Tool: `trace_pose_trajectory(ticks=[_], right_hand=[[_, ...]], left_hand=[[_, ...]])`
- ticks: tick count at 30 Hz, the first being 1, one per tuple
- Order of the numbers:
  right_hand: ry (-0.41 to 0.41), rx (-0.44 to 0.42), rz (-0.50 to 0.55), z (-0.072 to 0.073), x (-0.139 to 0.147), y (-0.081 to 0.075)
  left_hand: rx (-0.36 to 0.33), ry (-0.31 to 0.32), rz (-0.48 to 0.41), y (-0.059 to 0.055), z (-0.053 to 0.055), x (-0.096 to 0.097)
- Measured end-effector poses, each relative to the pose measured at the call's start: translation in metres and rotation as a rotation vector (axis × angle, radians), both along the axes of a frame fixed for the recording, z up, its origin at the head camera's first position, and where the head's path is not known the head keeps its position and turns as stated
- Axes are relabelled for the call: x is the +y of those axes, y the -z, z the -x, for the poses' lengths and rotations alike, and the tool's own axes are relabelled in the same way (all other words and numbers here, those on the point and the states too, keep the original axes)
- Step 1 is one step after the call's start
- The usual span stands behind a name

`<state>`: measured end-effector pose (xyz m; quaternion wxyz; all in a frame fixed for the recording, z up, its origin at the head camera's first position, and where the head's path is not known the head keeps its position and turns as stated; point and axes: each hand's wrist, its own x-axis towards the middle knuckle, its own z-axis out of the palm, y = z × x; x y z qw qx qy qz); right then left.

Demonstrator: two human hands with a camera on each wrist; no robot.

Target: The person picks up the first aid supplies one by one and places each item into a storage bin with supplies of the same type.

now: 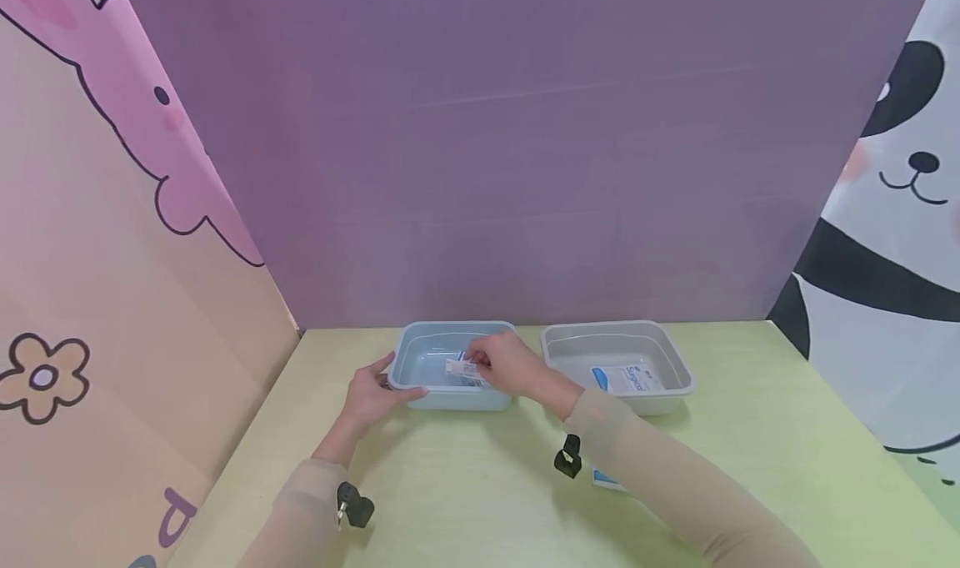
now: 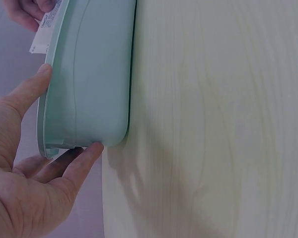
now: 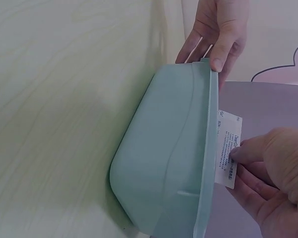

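Note:
At the left stands a light blue-green plastic basin [image 1: 450, 399]. My left hand [image 1: 372, 394] grips its left end, thumb on the front rim and fingers against the end wall, as the left wrist view [image 2: 37, 163] also shows. Over the basin's right half, my right hand [image 1: 504, 361] pinches a small white packet [image 1: 463, 369] with printed text. In the right wrist view the packet [image 3: 228, 144] rises above the rim between thumb and fingers. Its lower part is hidden behind the basin wall. Something else partly shows in the basin near the packet, too small to tell.
Right of the blue-green basin stands a greyish-white basin [image 1: 645, 404] holding a white and blue packet [image 1: 628, 379] marked "Surgical". Another white and blue packet [image 1: 607, 480] lies on the table [image 1: 480, 485], partly under my right sleeve. A purple panel [image 1: 525, 176] rises behind.

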<state>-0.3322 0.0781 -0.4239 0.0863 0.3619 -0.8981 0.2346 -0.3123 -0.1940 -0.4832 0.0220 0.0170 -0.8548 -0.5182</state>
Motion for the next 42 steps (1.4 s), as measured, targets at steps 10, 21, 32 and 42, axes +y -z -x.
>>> trace_pose_trajectory(ticks=[10, 21, 32, 42], right_hand=[[0.032, 0.037, 0.035, 0.005, -0.006, 0.008], [0.050, 0.045, 0.031, 0.013, -0.008, 0.017], [0.051, 0.033, -0.001, 0.015, -0.009, 0.020], [0.052, -0.009, 0.038, 0.010, -0.010, 0.023]], left_hand=[[0.012, 0.008, -0.011, 0.000, -0.001, -0.001], [0.016, 0.000, -0.002, -0.004, -0.001, 0.002], [0.026, 0.012, -0.026, -0.003, -0.002, 0.002], [0.033, 0.010, 0.002, -0.001, -0.003, 0.001]])
